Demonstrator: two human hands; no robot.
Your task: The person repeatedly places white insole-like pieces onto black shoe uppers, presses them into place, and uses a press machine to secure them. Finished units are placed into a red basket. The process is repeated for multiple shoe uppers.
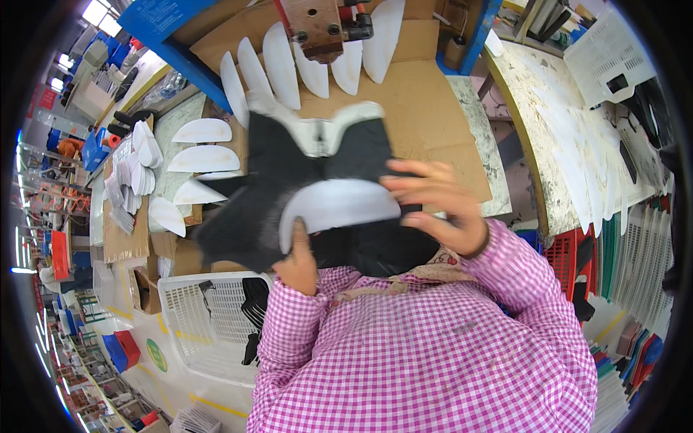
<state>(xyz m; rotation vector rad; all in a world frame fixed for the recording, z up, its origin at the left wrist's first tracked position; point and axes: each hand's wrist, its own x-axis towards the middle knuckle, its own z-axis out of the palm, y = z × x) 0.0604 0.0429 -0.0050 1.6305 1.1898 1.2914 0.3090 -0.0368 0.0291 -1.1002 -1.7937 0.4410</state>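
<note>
A flat black cut piece with pointed lobes, like a shoe upper, is spread in front of my body. On it lies a white half-moon piece. My left hand grips the lower left edge, thumb pressed on the half-moon's left end, other fingers hidden underneath. My right hand has its fingers spread at the half-moon's right end, fingertips touching there. Beyond the black piece, a white shape with a metal fitting shows between its lobes; it is partly covered.
A metal press head hangs above the cardboard-covered work surface. White half-moons stand in a row behind, with more to the left. A white basket sits lower left; a worn table is at right.
</note>
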